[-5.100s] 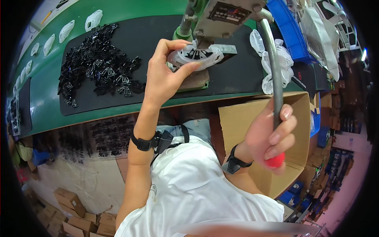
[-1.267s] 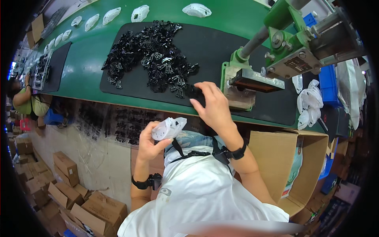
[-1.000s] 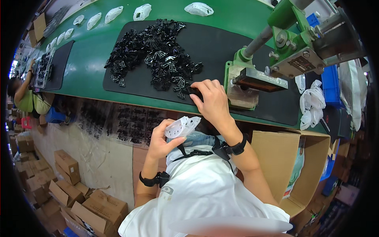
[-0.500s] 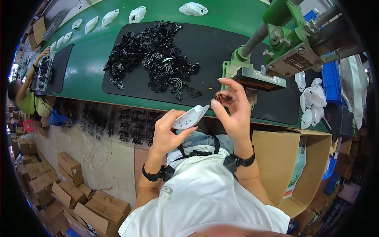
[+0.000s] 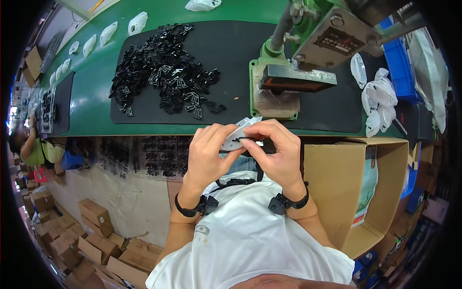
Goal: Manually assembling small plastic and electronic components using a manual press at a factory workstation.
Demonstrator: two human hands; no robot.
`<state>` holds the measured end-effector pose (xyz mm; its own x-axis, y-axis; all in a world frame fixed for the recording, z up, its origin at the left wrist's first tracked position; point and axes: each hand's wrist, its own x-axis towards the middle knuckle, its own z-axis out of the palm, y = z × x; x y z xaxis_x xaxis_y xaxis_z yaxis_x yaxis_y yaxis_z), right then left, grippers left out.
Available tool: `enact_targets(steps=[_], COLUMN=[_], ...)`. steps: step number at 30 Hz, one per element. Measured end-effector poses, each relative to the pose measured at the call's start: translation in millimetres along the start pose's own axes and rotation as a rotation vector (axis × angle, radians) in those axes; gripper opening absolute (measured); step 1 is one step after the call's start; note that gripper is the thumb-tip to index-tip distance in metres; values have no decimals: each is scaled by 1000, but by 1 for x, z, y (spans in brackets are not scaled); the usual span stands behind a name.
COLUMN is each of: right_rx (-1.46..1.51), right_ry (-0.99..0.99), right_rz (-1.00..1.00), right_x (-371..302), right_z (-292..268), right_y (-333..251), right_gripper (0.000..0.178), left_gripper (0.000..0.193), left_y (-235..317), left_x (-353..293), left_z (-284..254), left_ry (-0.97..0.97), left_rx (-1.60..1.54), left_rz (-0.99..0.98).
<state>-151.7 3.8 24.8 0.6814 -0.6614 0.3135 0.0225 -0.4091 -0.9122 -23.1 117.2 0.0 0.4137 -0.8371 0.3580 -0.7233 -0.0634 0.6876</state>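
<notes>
My left hand [image 5: 210, 147] is closed around a curved white plastic shell [image 5: 233, 137] with small holes, just off the front edge of the bench. My right hand [image 5: 277, 150] pinches a small black plastic clip [image 5: 247, 139] between thumb and fingers, right against the shell. Fingers cover most of both parts, so I cannot tell whether the clip is seated. Beyond my hands, a big heap of similar black clips [image 5: 159, 72] lies on a black mat [image 5: 231, 45]. A green hand press [image 5: 274, 103] with a dark rectangular block stands on the mat, right of the heap.
Several more white shells [image 5: 138, 23] lie along the far side of the green bench [image 5: 91, 103]. White plastic bags [image 5: 380, 98] and a blue bin [image 5: 402, 72] sit at the right. An open cardboard box [image 5: 332, 188] stands beside me. At far left a co-worker [image 5: 31, 144] works.
My right hand has come down and left to the shell, bringing the black clip against it. The shell has turned in my left hand. My view has shifted right.
</notes>
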Motion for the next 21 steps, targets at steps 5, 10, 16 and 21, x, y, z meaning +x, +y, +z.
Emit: enact_targets(steps=[5,10,16,21], right_rx=[-42,-30,-33,-36], right_ry=[-70,-86,-173,-230], right_rz=[-56,-115,-218,-156], right_x=[2,1,5,6], right_z=[-7,-13,-33,-37], right_y=[14,12,4,9], right_gripper=[19,21,23,21], left_gripper=[44,45,45,44], left_y=[4,7,11,13], left_x=[0,1,2,4], left_z=[4,0,1,3], left_ry=[-64,-107,-125,-127], left_rx=[-40,-69,-142,-176], left_rz=[35,42,28,43])
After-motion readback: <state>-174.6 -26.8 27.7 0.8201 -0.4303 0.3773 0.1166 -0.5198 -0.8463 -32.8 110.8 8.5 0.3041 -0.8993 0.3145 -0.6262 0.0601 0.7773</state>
